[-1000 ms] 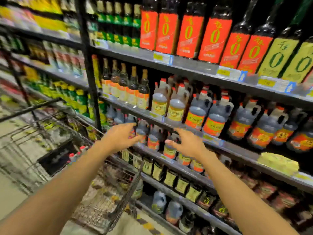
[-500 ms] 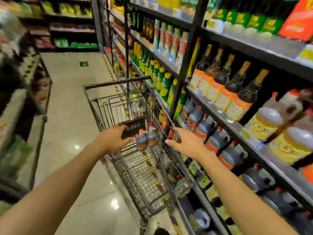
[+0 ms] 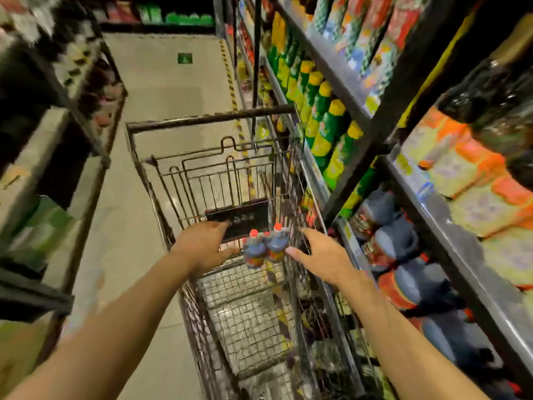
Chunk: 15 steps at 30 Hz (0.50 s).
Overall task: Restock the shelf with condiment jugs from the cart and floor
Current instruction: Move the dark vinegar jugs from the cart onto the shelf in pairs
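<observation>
Two red-capped condiment jugs (image 3: 265, 249) upright in wire cart (image 3: 207, 119), between left hand (image 3: 202, 246) and right hand (image 3: 323, 255); both hands spread loose, gripping nothing (right thumb nearly touching). Stocked shelf (image 3: 450, 226) right.

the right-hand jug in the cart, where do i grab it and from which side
Best guess: take the right jug by its narrow top just under the red cap, coming from the right and above with the right hand. It stands upright, tight against the left jug, so that side is blocked. Any handle is too blurred to see.
</observation>
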### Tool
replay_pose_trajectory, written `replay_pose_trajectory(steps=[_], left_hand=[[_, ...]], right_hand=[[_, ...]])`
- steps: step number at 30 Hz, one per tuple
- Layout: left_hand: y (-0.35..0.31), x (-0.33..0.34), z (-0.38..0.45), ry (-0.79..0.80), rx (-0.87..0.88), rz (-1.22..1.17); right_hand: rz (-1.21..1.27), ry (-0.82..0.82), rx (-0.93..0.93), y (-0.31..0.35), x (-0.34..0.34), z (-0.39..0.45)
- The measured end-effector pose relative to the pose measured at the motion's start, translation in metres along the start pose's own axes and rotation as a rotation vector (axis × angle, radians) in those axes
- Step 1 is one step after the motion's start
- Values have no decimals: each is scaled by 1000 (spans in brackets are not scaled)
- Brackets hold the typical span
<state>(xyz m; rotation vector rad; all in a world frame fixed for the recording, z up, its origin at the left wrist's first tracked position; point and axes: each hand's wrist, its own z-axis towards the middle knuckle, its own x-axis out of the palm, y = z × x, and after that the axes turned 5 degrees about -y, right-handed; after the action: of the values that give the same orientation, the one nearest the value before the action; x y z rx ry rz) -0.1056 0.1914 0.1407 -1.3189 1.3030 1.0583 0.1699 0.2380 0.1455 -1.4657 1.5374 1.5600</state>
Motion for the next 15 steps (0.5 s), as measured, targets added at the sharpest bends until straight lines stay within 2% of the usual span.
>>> replay_pose_trajectory(steps=[10,15], left_hand=[[-2,137,133,113,-195,-308],[-1,195,167,91,-263,-476]], right_hand=[[61,52,18,-51,112,157],[68,47,2,-74,161,207]])
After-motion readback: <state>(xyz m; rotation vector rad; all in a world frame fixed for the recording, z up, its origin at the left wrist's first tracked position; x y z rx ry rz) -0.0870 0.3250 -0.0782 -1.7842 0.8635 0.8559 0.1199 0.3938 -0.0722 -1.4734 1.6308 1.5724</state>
